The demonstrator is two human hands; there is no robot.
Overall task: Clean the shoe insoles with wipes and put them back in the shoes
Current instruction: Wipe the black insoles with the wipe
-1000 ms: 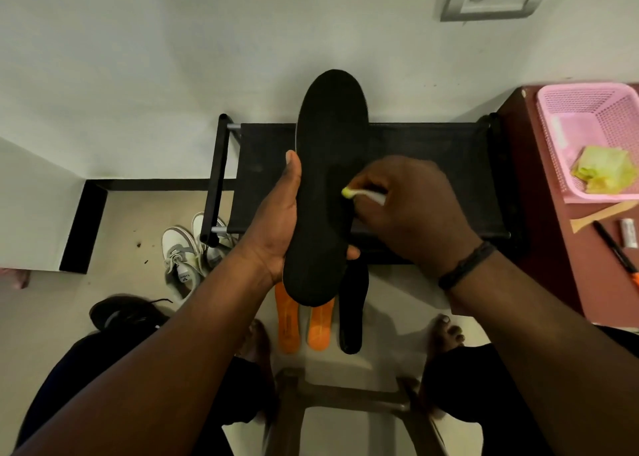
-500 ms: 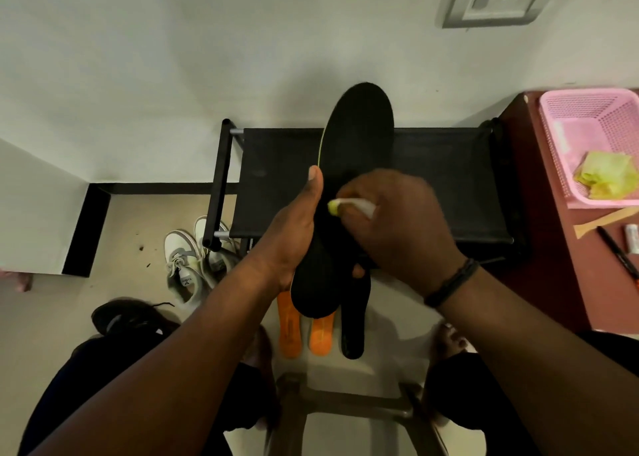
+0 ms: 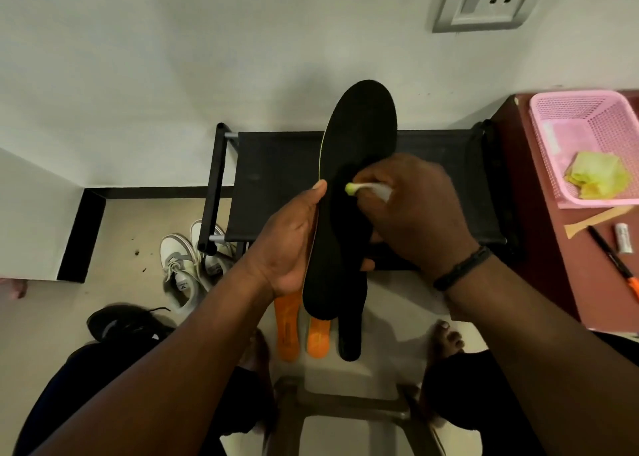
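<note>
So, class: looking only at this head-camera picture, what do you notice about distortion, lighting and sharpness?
Head view: wide-angle bending curves the shoe rack and wall edges; soft light leaves dim shadows on the floor; the black insole shows almost no surface detail; the right hand and its wipe are slightly motion-blurred, the left hand sharper.

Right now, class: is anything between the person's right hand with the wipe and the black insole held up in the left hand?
Nothing visible does. The right hand presses the wipe against the face of the black insole, which the left hand grips by its edge.
</note>
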